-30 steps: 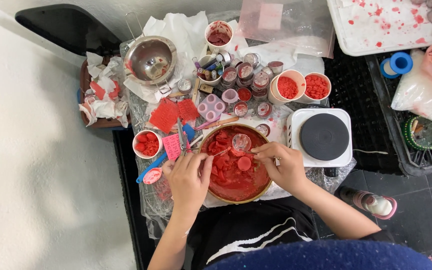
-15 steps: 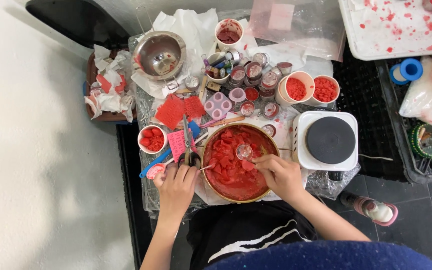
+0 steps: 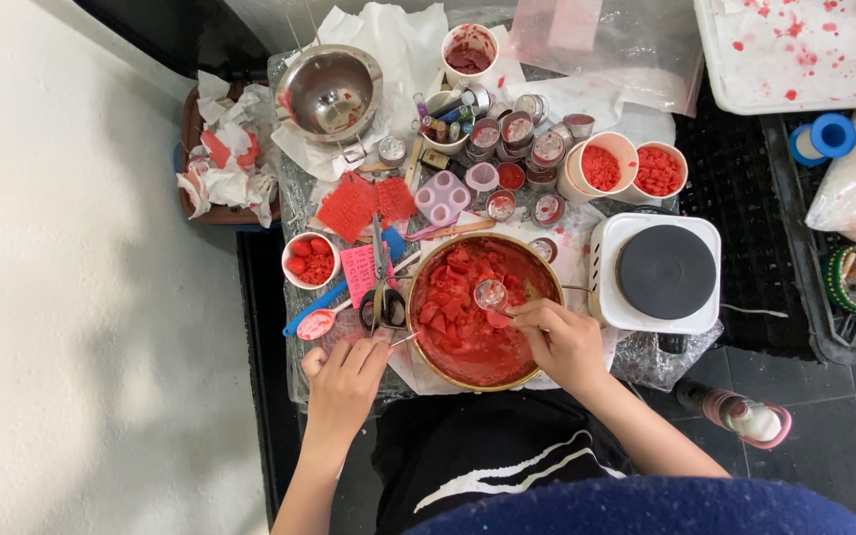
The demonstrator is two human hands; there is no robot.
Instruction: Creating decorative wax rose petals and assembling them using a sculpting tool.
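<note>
Head view: right hand [image 3: 564,342] is pinching a small metal spoon [image 3: 491,294] over the round brass pan of red chunks [image 3: 478,309]; handle hidden. Left hand [image 3: 346,369] is resting loosely curled beside the pan, thin stick at fingertips hard to make out.

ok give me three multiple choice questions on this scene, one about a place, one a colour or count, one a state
1. Where is the white hotplate relative to the big round pan?
A. on the person's right of it
B. on the person's left of it
C. stacked on top of it

2. What colour are the chunks in the pan?
A. blue
B. red
C. white

3. What is the right hand doing?
A. resting flat on the floor
B. holding a small spoon over the pan
C. gripping the scissors

Answers:
1. A, the hotplate stands just past the pan's right rim.
2. B, the pan is filled with red pieces.
3. B, the fingers pinch the spoon handle with its bowl above the red chunks, while the left hand rests at the pan's left edge.
</note>
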